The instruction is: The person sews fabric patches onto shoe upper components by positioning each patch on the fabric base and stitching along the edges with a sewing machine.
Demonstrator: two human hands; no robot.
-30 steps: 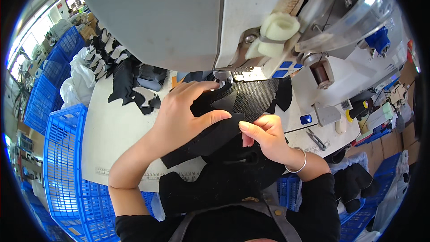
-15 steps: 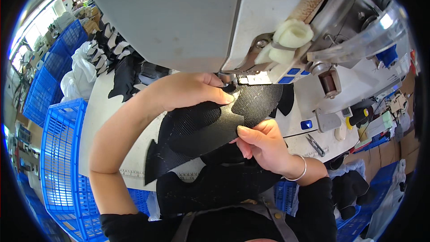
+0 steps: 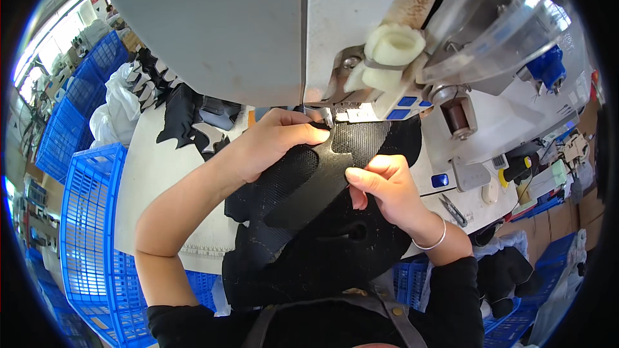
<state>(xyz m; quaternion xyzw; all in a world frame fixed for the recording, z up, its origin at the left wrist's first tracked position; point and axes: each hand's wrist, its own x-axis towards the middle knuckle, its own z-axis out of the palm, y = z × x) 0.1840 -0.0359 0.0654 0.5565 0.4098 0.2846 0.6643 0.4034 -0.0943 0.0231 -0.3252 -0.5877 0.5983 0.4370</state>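
A black mesh shoe-upper piece with smooth overlays (image 3: 309,183) lies under the lit needle area of a sewing machine (image 3: 213,32). My left hand (image 3: 274,145) pinches its upper left edge between thumb and fingers, close beside the presser foot (image 3: 320,116). Lower right, my right hand (image 3: 387,187) grips the piece's right edge, thumb on top and fingers partly hidden below. More black material (image 3: 335,245) hangs beneath, toward my lap. The needle tip cannot be made out.
Black cut pieces (image 3: 184,116) lie on the white table (image 3: 155,193) at left. Thread snips (image 3: 453,211) rest at right, near a brown thread bobbin (image 3: 458,119). A blue crate (image 3: 90,238) stands at the left; bags and another crate are at lower right.
The shoe-upper piece has turned, its pointed lower left corner swinging inward. Both hands keep their grip. The machine appears shifted slightly left in view, and more cut pieces show behind my left arm.
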